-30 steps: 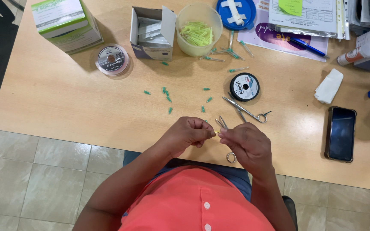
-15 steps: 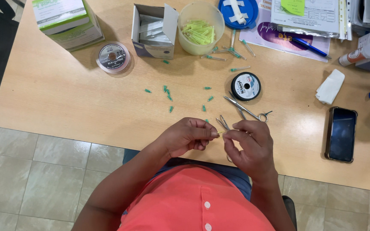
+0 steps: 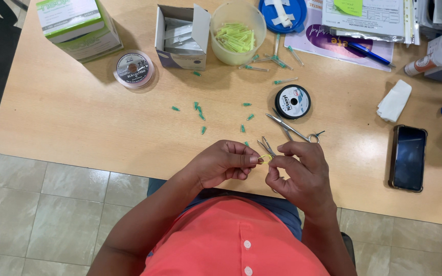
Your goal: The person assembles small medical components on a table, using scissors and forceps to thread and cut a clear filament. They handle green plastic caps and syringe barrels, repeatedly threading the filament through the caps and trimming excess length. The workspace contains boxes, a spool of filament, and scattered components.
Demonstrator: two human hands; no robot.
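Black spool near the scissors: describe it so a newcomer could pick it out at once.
Start at the wooden table and find the clear tub of yellow-green pieces near its far edge. Toward the person and slightly right lies the black spool, flat, just beyond the scissors. Unlike the clear spool further left, it has a black rim around a white label.

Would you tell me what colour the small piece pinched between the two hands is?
Yellow-green; the small piece shows best in the head view.

I see a coral-orange shirt (image 3: 234, 240) with small white buttons (image 3: 247, 244) down its front, over what looks like dark blue trousers (image 3: 277, 207) at the lap. Both forearms are bare; left hand (image 3: 220, 164) and right hand (image 3: 303, 171) wear no gloves.
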